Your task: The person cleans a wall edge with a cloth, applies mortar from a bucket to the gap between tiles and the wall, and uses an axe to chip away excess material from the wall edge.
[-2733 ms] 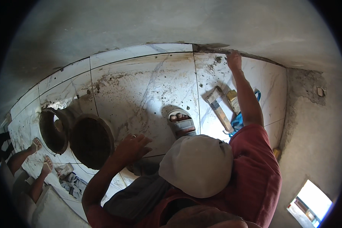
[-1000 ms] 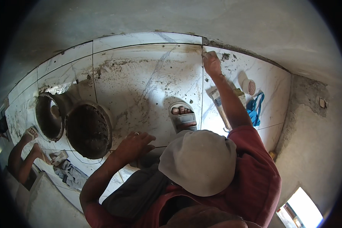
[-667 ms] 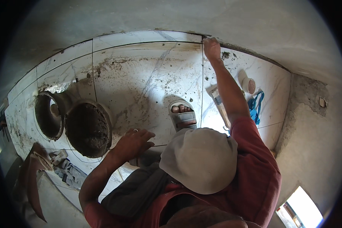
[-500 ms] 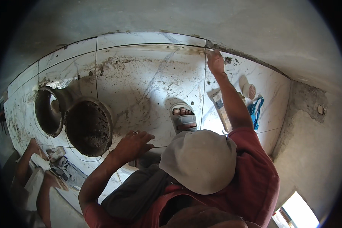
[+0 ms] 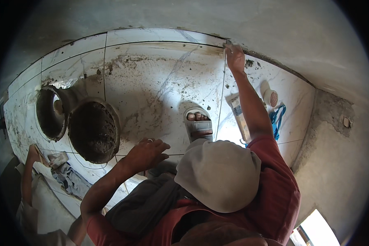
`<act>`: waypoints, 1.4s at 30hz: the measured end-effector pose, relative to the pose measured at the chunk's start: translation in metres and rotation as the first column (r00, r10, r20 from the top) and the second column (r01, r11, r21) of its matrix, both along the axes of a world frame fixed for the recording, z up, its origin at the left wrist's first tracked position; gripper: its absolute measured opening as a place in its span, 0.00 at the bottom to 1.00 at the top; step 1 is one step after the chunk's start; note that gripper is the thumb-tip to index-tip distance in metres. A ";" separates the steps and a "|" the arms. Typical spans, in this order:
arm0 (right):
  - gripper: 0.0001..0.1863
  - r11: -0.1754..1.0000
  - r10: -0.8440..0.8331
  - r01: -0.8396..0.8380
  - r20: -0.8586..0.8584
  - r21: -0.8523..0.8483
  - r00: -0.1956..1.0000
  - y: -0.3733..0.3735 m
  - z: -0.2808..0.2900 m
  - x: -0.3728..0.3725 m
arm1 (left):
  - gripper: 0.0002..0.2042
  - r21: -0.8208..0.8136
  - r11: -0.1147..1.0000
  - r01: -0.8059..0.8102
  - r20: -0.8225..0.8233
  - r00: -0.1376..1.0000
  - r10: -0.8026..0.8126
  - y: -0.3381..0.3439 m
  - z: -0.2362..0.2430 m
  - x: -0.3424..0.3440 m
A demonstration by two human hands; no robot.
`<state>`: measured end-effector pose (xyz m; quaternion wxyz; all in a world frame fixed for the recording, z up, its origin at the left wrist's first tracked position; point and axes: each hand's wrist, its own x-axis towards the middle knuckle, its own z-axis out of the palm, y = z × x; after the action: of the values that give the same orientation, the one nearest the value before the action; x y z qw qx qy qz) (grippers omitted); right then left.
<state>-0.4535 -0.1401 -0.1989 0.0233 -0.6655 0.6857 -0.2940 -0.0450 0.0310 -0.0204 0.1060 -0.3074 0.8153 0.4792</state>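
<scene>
My right hand [image 5: 235,58] reaches far forward to the foot of the wall, at the end of a strip of white skirting tile [image 5: 164,36]. Its fingers are bent together at the joint around something small and greyish that I cannot make out. Below it lies a large marbled floor tile [image 5: 151,92], smeared with wet mortar and crumbs. My left hand [image 5: 146,155] hovers over the floor near my body, fingers loosely apart and holding nothing. Left of it stands a bucket [image 5: 115,127] with dark mortar inside.
A second mortar-coated bucket [image 5: 40,115] stands farther left. Beside my right forearm lie a long flat tool [image 5: 238,117], a round tub [image 5: 270,98] and a blue strap [image 5: 277,123]. Crumpled grey cloth [image 5: 71,178] lies near another person's arm [image 5: 30,172] at the lower left.
My right hand has pushed slightly farther toward the wall, fingers now at the skirting tile's end. My left hand is nearly still. The other person's arms have shifted at lower left.
</scene>
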 end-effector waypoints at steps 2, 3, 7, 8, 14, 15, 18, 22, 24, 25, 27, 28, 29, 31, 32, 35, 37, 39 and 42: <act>0.08 0.998 0.026 -0.014 -0.174 0.068 0.984 -0.015 -0.013 0.000 | 0.15 -0.005 0.999 0.038 -0.001 0.999 -0.038 0.001 -0.002 0.000; 0.08 0.998 0.021 -0.009 -0.178 0.068 0.984 -0.016 -0.020 -0.012 | 0.15 -0.006 0.999 0.043 -0.005 0.999 -0.043 0.001 -0.002 -0.001; 0.07 0.944 -0.324 0.319 0.072 0.081 0.943 -0.014 -0.013 -0.014 | 0.14 -0.040 0.999 0.001 -0.029 1.000 -0.002 -0.001 0.000 0.001; 0.09 0.967 -0.256 0.256 0.052 0.008 0.965 -0.009 -0.011 -0.011 | 0.14 -0.048 0.999 -0.021 -0.048 0.999 0.019 -0.001 0.000 0.000; 0.05 0.997 0.072 -0.077 -0.162 -0.028 0.984 -0.010 0.003 0.001 | 0.15 0.001 0.999 0.045 0.001 0.999 -0.045 0.006 -0.006 -0.001; 0.05 0.997 0.068 -0.074 -0.164 -0.030 0.984 -0.008 0.002 0.003 | 0.15 -0.002 0.999 0.049 -0.001 0.999 -0.049 0.005 -0.006 -0.001; 0.06 0.986 0.164 -0.146 -0.375 0.077 0.912 -0.008 -0.010 0.012 | 0.15 -0.002 0.999 0.044 -0.025 0.999 -0.044 0.001 -0.003 -0.005; 0.05 0.931 0.361 -0.238 -0.590 0.279 0.722 -0.018 -0.002 -0.005 | 0.15 -0.061 0.998 0.010 -0.029 1.000 -0.012 -0.001 0.001 0.000; 0.06 0.895 0.309 -0.015 -0.596 0.445 0.741 -0.020 0.004 -0.031 | 0.15 -0.063 0.998 -0.011 -0.034 0.999 0.009 0.001 -0.001 0.004; 0.06 0.894 0.256 0.041 -0.584 0.446 0.770 -0.017 0.010 -0.044 | 0.15 -0.053 0.999 -0.010 -0.023 1.000 0.009 0.004 -0.003 0.005; 0.05 0.935 0.213 -0.006 -0.548 0.354 0.809 -0.012 0.021 -0.050 | 0.15 -0.036 0.999 -0.021 -0.010 1.000 0.020 0.007 -0.006 0.005; 0.05 0.965 0.167 -0.037 -0.500 0.258 0.850 -0.009 0.025 -0.048 | 0.15 -0.016 1.000 -0.012 -0.003 1.000 0.012 0.006 -0.005 0.006; 0.05 0.963 0.174 -0.043 -0.495 0.265 0.851 -0.009 0.023 -0.044 | 0.15 0.003 1.000 -0.002 0.005 1.000 0.002 0.007 -0.005 0.006; 0.05 0.962 0.274 -0.256 -0.416 0.099 0.867 -0.016 0.020 -0.027 | 0.15 0.010 0.999 0.033 0.011 0.999 -0.033 0.011 -0.009 0.005; 0.05 0.972 0.228 -0.216 -0.140 0.097 0.963 -0.018 0.038 0.001 | 0.15 0.012 0.997 0.070 0.014 0.997 -0.071 0.012 -0.010 0.005; 0.05 0.960 0.280 -0.277 -0.137 0.040 0.950 -0.023 0.019 0.011 | 0.15 -0.017 0.999 0.027 -0.029 0.999 -0.027 0.007 -0.009 0.004; 0.06 0.967 0.249 -0.239 -0.130 0.082 0.960 -0.022 0.010 0.003 | 0.15 -0.059 0.998 0.003 -0.012 1.000 -0.004 -0.001 0.000 0.004; 0.06 0.979 0.200 -0.194 -0.126 0.059 0.972 -0.017 0.003 -0.006 | 0.15 -0.098 0.995 -0.034 0.007 0.999 0.034 -0.001 0.001 0.005; 0.07 0.975 0.207 -0.195 -0.113 0.104 0.972 -0.012 -0.006 -0.004 | 0.14 -0.133 0.989 -0.069 -0.029 0.997 0.066 0.007 -0.008 0.010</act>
<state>-0.4573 -0.1525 -0.2048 0.0413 -0.7466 0.6277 -0.2166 -0.0348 0.0377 -0.0280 0.0590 -0.3355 0.8358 0.4306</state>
